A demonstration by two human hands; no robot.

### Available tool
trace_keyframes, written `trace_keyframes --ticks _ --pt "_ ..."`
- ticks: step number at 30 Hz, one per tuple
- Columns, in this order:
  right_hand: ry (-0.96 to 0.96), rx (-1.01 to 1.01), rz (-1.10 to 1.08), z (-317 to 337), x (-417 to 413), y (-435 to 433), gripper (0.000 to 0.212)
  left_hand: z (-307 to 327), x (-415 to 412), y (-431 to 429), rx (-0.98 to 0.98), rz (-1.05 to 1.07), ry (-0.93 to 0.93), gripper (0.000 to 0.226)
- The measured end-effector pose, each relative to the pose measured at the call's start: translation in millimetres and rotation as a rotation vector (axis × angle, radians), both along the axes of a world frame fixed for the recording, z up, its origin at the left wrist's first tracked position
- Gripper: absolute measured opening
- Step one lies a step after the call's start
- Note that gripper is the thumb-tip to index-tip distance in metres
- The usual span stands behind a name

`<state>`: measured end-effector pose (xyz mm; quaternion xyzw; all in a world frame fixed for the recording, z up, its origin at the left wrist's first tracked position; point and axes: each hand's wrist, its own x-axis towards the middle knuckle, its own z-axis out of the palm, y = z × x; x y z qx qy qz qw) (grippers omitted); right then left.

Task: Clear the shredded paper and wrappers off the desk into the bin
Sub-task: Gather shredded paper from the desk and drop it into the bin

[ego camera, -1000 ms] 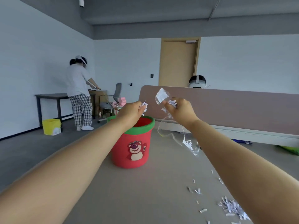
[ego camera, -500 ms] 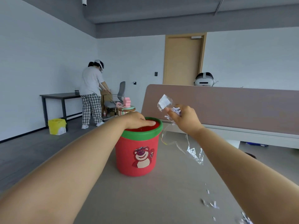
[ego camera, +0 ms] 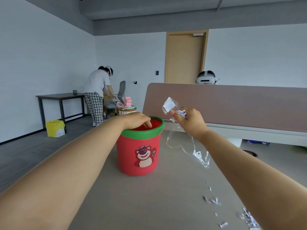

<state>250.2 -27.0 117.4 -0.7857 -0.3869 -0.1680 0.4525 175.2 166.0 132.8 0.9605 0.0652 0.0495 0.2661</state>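
A red bin (ego camera: 132, 156) with a green rim and a bear picture stands on the grey desk (ego camera: 149, 205). My left hand (ego camera: 136, 121) hovers over the bin's mouth, its fingers pointing down into it; nothing shows in it. To the right of the bin, my right hand (ego camera: 189, 121) is raised and closed on a clump of shredded paper and a clear plastic wrapper (ego camera: 187, 146) that hangs below it. Loose paper shreds (ego camera: 245, 218) lie on the desk at the lower right.
A brown divider panel (ego camera: 232, 103) runs along the desk's far edge, with a white headset (ego camera: 206, 78) on top. Another person (ego camera: 98, 93) stands at a dark table (ego camera: 59, 97) at the back left. A yellow bin (ego camera: 54, 128) sits on the floor.
My left hand dropped from beside the right hand down over the bin's mouth, and its paper is out of sight. The right hand stayed raised with its paper and wrapper.
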Motion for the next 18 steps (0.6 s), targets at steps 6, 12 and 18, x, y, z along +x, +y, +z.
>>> trace_keyframes --ticks 6,12,18 --pt "-0.010 0.028 0.009 1 -8 6 0.038 -8 -15 5 0.145 0.063 -0.239 0.023" --pt "-0.029 0.186 0.047 40 -21 29 0.040 -27 -41 8 0.429 0.267 -0.594 0.044" --pt "-0.113 0.362 0.195 94 -43 91 0.043 -52 -54 38 0.370 0.373 -0.665 0.037"
